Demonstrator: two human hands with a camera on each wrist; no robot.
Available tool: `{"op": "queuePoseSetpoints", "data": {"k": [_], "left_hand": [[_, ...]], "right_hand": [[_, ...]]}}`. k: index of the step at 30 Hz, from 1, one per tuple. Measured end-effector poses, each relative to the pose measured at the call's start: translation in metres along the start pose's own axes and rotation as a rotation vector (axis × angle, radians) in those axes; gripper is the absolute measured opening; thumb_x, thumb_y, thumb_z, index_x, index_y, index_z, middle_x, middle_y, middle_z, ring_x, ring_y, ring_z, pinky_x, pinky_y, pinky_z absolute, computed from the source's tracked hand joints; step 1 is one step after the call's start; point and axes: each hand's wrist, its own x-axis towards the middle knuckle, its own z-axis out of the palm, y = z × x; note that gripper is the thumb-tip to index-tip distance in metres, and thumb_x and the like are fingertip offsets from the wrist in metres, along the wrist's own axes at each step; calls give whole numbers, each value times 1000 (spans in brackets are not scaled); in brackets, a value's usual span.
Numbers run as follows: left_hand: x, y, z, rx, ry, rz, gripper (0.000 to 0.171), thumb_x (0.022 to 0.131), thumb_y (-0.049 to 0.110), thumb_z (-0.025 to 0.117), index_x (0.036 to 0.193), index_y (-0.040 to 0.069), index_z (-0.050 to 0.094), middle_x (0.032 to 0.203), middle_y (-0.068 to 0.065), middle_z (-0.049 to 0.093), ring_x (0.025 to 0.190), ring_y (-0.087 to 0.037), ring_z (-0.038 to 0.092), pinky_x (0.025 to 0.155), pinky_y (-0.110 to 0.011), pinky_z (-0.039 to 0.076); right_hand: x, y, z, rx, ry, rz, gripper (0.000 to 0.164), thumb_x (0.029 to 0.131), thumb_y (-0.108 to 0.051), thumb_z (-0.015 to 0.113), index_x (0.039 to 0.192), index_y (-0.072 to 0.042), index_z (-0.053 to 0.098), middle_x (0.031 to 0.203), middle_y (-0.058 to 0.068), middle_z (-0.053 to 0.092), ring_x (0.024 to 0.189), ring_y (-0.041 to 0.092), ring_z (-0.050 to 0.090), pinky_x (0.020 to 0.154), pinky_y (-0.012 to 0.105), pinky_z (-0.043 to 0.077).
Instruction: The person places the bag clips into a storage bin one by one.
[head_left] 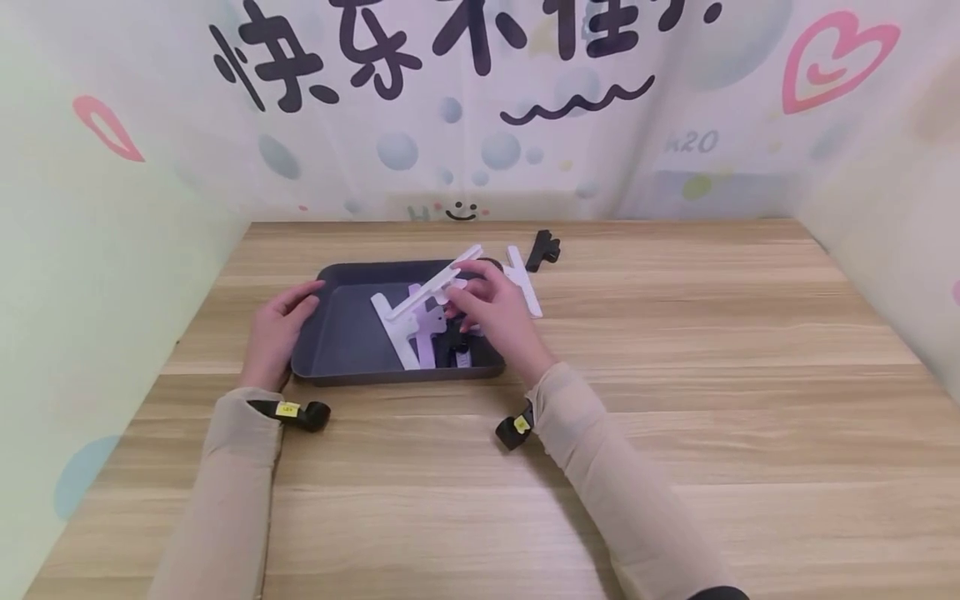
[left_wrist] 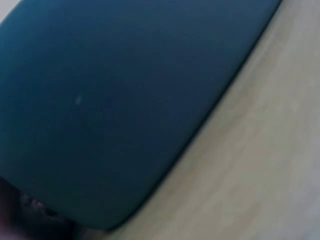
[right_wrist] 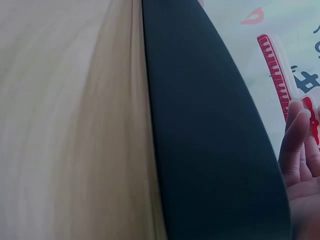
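My right hand pinches a white clip with a long flat jaw, raised at a slant over the dark grey tray. In the right wrist view the clip's underside is red and toothed, and the fingers bend round its small handle. Beneath it in the tray lie another white clip, a purple clip and a black clip, partly covered by the hand. My left hand holds the tray's left end at the rim. Its wrist view shows mainly the tray's wall.
Behind the tray's right end, a white clip and a black clip lie on the wooden table. A printed cloth hangs along the table's back edge. Both wrists wear small black cameras.
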Motion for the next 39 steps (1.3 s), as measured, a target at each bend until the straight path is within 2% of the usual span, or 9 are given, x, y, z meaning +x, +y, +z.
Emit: {"op": "queuePoseSetpoints", "data": {"k": [3,6,11,17,23,27,33,39], "left_hand": [[0,-2,1,11,0,2,38,93,35,52,128,20,56,139,2,47,128,-12,39,105,-35,32],[0,-3,2,0,-1,0,38,93,35,52,128,20,56,139,1,46,127,-12,39,105,-36,33],[-1,-4,3,-16,5,-7,38,93,35,51,128,19,56,139,0,47,126,-12,40,104,-36,33],[-1,-3,2,-19,8,-6,38,93,35,52,127,20,56,139,0,47,127,-13,39,105,-36,32],[1,-2,1,-17,9,4,37,94,32,52,127,19,56,138,-1,47,127,-13,40,105,-36,32],[2,-2,0,-22,0,3,37,94,32,51,128,18,55,139,0,46,127,-13,39,105,-37,32],[2,-2,0,-16,-3,2,37,94,32,51,128,18,55,139,1,46,127,-12,39,105,-37,32],[1,-2,0,-16,2,5,37,94,33,52,128,19,55,138,1,47,126,-11,40,104,-35,33]], "right_hand": [[4,7,3,-21,15,16,37,88,-26,63,122,-19,51,91,11,67,80,22,63,65,31,54],[6,11,8,-9,31,25,36,87,-26,64,121,-20,52,90,12,67,79,20,64,65,32,54],[9,12,17,21,27,33,36,87,-24,63,121,-19,51,88,9,67,79,20,63,64,31,54],[10,14,23,-23,-4,57,35,88,-26,63,121,-21,52,89,8,67,83,26,62,63,29,54],[11,16,24,-60,-32,87,33,89,-26,61,120,-21,52,89,8,67,79,21,63,62,28,53],[12,17,24,-75,-42,88,32,90,-26,60,120,-22,52,90,8,67,78,22,63,61,29,52],[12,18,25,-161,-76,82,32,90,-26,60,120,-23,51,86,8,63,78,28,61,60,29,52],[11,17,27,-258,-106,74,32,91,-26,58,122,-24,52,88,6,62,80,21,62,61,29,52]]}}
